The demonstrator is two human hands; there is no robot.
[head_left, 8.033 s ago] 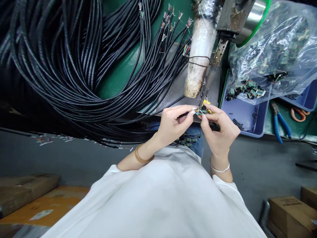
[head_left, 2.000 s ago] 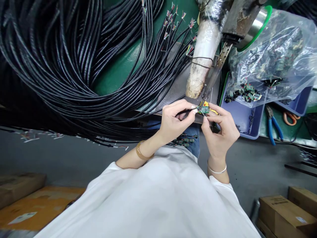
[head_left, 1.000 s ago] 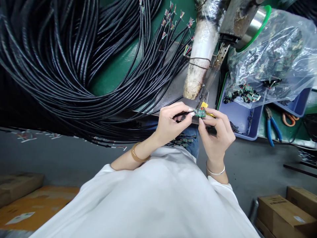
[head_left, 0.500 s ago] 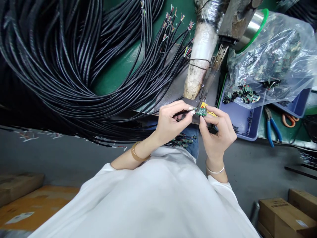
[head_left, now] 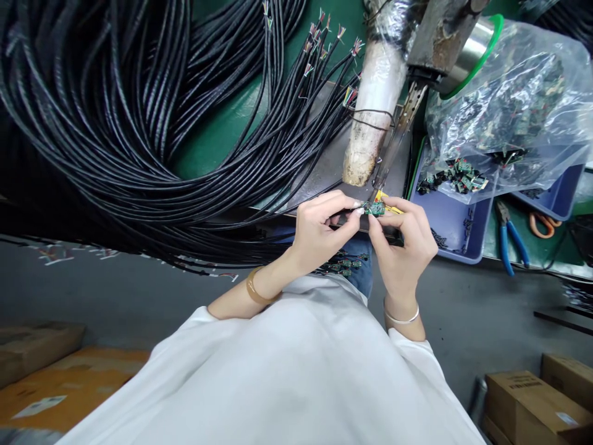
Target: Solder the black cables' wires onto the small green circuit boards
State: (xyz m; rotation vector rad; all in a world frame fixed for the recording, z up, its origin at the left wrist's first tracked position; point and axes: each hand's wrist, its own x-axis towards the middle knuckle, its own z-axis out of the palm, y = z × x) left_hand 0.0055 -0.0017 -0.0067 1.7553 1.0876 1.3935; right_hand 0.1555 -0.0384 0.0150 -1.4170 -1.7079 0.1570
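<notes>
Between thumb and fingertips, my left hand (head_left: 327, 225) pinches a black cable's end, its thin wires meeting a small green circuit board (head_left: 375, 209). My right hand (head_left: 404, 238) grips the board from the right, thumb below and index finger above. Right over the board comes the tip of a soldering iron (head_left: 389, 151), which is fixed in a stand and points down. Whether the tip touches a joint is too small to tell. A yellow piece (head_left: 393, 209) lies just behind the board. The wire ends at my left fingertips are mostly covered.
A thick bundle of black cables (head_left: 152, 191) fills the left. A white wrapped tube (head_left: 368, 133) hangs beside the iron. To the right are a purple tray (head_left: 479, 232), a plastic bag of boards (head_left: 514, 105), blue-handled pliers (head_left: 509, 241) and orange-handled scissors (head_left: 542, 225). Finished-looking boards (head_left: 345, 264) hang by my lap.
My right hand has shifted slightly left and the board has moved a little with it. My left hand stays nearly in place, still pinching the cable end.
</notes>
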